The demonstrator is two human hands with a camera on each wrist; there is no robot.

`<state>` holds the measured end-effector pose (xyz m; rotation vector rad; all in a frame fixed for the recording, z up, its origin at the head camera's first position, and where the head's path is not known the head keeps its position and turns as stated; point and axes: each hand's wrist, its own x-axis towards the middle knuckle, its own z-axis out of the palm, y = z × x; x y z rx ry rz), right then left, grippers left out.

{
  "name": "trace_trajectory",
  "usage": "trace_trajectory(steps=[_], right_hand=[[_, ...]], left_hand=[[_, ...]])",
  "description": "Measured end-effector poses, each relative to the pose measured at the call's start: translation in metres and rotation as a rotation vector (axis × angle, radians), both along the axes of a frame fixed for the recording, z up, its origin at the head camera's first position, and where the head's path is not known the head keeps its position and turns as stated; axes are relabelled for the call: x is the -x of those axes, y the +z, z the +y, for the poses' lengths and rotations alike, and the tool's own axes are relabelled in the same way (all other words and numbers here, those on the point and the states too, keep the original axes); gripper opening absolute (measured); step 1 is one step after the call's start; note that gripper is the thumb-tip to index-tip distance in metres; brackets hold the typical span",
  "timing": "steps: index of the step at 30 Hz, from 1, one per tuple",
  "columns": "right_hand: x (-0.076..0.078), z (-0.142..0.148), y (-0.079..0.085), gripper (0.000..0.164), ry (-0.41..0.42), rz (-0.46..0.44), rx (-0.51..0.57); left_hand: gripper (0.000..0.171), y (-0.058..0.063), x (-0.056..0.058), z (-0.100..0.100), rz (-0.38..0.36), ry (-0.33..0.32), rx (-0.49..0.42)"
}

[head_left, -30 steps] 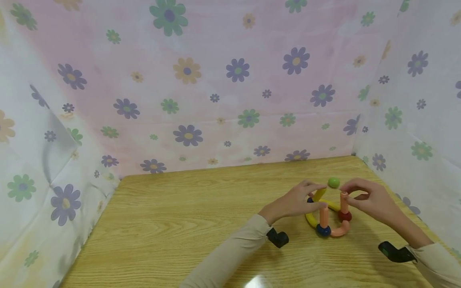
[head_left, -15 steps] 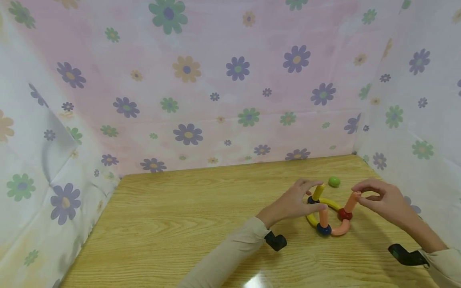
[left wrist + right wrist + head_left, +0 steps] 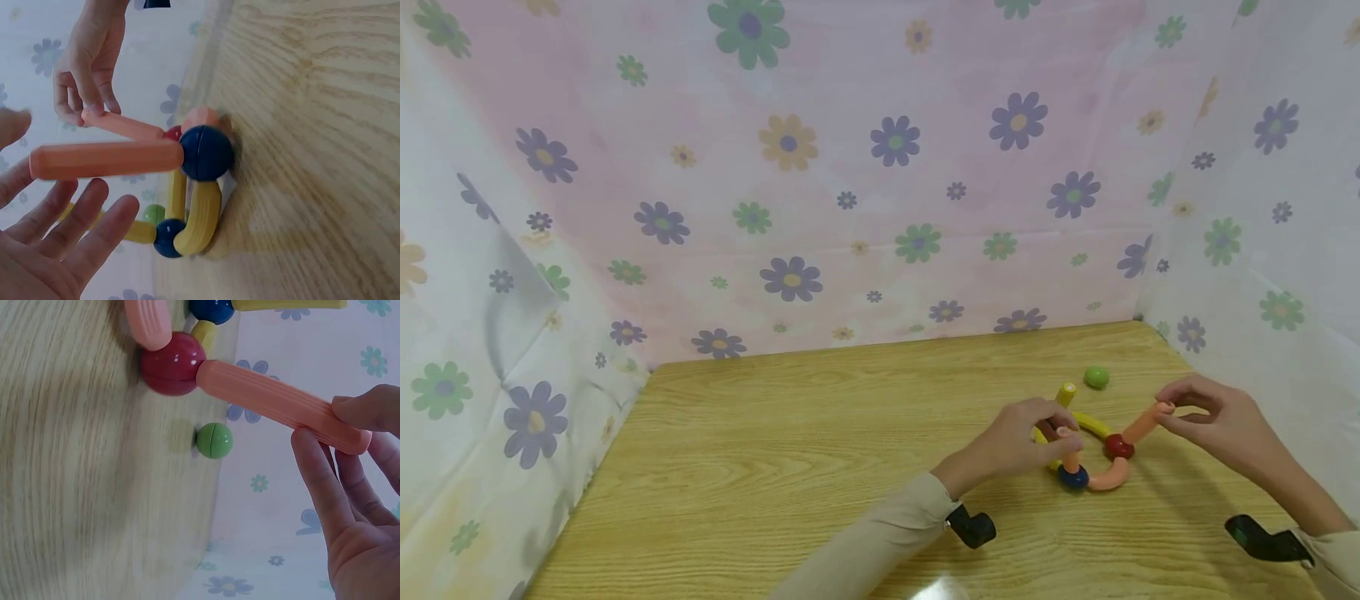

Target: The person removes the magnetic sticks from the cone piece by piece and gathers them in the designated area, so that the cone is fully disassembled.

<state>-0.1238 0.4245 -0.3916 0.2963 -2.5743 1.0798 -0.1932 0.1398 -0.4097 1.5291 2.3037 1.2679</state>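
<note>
With thumb and fingers, my right hand [image 3: 1213,417] pinches the free end of an orange magnetic stick [image 3: 275,400]. The stick leans right, its other end on a red ball [image 3: 175,364]. My left hand [image 3: 1015,442] is around the top of another orange stick [image 3: 106,159], which stands on a dark blue ball [image 3: 206,153]. In the left wrist view its fingers are loosely bent beside the stick, and the thumb shows apart from it. Curved yellow pieces [image 3: 203,215] and a curved orange piece [image 3: 1108,478] join the balls in a ring. A yellow stick [image 3: 1066,394] rises behind my left hand.
A loose green ball [image 3: 1096,377] lies behind the ring on the wooden table [image 3: 812,467]. Flower-patterned cloth [image 3: 850,167] hangs behind the table and at both sides. Black wrist cameras [image 3: 972,527] sit at both sleeves.
My right hand has moved right, tilting its orange stick outward on the red ball. My left hand has come away from the yellow stick's top and gathered about the front orange stick.
</note>
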Motion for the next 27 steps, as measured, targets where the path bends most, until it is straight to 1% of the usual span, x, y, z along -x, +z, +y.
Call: trace_trajectory(steps=[4, 8, 10, 12, 16, 19, 21, 23, 25, 27], right_hand=[[-0.002, 0.004, -0.005, 0.014, -0.001, -0.011, 0.015], [-0.003, 0.01, -0.012, 0.014, 0.012, -0.041, 0.009], [-0.003, 0.015, -0.015, 0.013, 0.022, -0.07, -0.023], [-0.003, 0.019, -0.019, 0.012, 0.053, -0.106, -0.058], [-0.003, 0.027, -0.027, 0.012, 0.154, -0.179, -0.111], [-0.002, 0.034, -0.033, 0.012, 0.237, -0.24, -0.126], [-0.001, 0.038, -0.037, 0.013, 0.289, -0.273, -0.134], [0.002, 0.04, -0.04, 0.015, 0.345, -0.297, -0.118], [0.004, 0.041, -0.042, 0.017, 0.379, -0.33, -0.11], [0.006, 0.041, -0.044, 0.019, 0.392, -0.358, -0.11]], left_hand=[[0.019, 0.0, -0.007, -0.002, 0.049, -0.027, 0.017], [0.017, -0.001, -0.012, -0.007, 0.08, -0.017, 0.051], [0.016, -0.001, -0.014, -0.011, 0.096, -0.005, 0.06], [0.014, -0.003, -0.016, -0.016, 0.123, 0.006, 0.059], [0.014, -0.005, -0.02, -0.026, 0.189, 0.035, 0.046], [0.015, -0.007, -0.022, -0.032, 0.212, 0.062, 0.041], [0.013, -0.01, -0.023, -0.036, 0.207, 0.078, 0.04], [0.011, -0.011, -0.024, -0.04, 0.192, 0.095, 0.046], [0.009, -0.013, -0.024, -0.043, 0.181, 0.11, 0.059], [0.008, -0.015, -0.025, -0.046, 0.173, 0.124, 0.08]])
